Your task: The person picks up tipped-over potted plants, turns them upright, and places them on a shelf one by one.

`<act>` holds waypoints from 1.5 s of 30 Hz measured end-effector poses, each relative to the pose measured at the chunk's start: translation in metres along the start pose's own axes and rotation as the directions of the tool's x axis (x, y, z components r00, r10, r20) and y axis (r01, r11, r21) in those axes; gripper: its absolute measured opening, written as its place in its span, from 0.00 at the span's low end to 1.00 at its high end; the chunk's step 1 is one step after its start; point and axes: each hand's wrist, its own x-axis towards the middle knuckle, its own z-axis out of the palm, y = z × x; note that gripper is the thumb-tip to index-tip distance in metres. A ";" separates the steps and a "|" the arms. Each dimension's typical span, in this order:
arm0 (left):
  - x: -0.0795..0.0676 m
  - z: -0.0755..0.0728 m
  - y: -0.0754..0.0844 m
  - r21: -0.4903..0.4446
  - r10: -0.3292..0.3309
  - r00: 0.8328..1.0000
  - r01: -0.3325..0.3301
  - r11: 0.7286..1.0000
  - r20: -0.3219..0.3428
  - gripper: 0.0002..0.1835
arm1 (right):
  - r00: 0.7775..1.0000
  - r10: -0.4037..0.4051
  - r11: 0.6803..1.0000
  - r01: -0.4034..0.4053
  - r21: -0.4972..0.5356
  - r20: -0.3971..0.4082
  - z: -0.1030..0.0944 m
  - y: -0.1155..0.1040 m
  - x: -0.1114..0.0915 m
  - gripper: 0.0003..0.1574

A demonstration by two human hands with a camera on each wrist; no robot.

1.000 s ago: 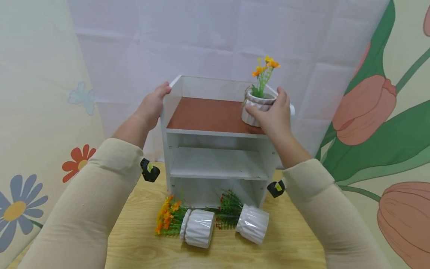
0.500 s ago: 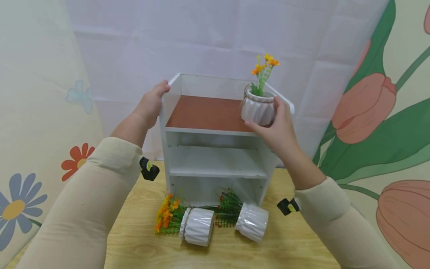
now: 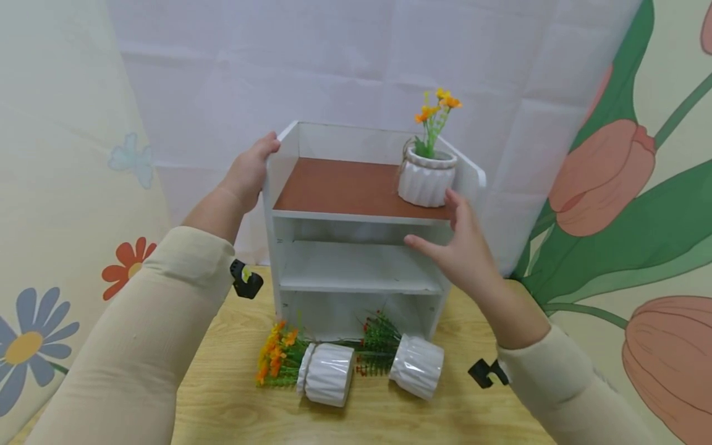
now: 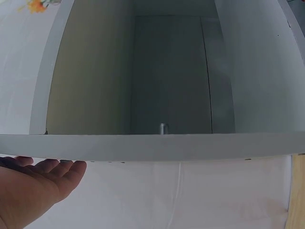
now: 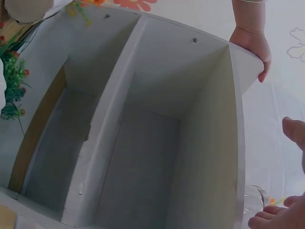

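A white shelf unit [image 3: 358, 287] with a reddish-brown top board [image 3: 339, 188] stands upright on the table. My left hand [image 3: 250, 170] grips its left side panel near the top edge; in the left wrist view the fingers [image 4: 69, 179] lie along the panel's outer face. On the right end of the top board sits a white ribbed flowerpot [image 3: 427, 180] with orange and yellow flowers [image 3: 436, 114], upright. My right hand [image 3: 464, 256] is just below and in front of this pot, thumb and fingers spread, nothing between them.
Two more white pots lie on their sides on the wooden table [image 3: 250, 414] before the unit: one pot [image 3: 327, 375] with orange flowers, the other pot [image 3: 417, 366] with red-berried greenery. A white cloth [image 3: 356, 55] hangs behind; floral panels [image 3: 612, 185] flank it.
My right hand has let go of the flowerpot on the top board and drawn back down toward me, fingers spreading. The pot stays there. My left hand keeps its place on the side panel.
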 end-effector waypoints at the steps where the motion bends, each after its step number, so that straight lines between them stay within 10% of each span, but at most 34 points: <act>1: 0.000 0.000 0.000 0.000 -0.001 1.000 0.001 1.000 0.000 0.33 | 1.000 0.002 1.000 -0.002 -0.001 0.006 0.001 0.001 -0.002 0.68; 45: -0.002 0.001 -0.001 0.029 0.015 1.000 -0.014 0.999 -0.007 0.32 | 0.955 -0.086 0.987 0.043 0.153 0.285 0.034 0.096 -0.054 0.62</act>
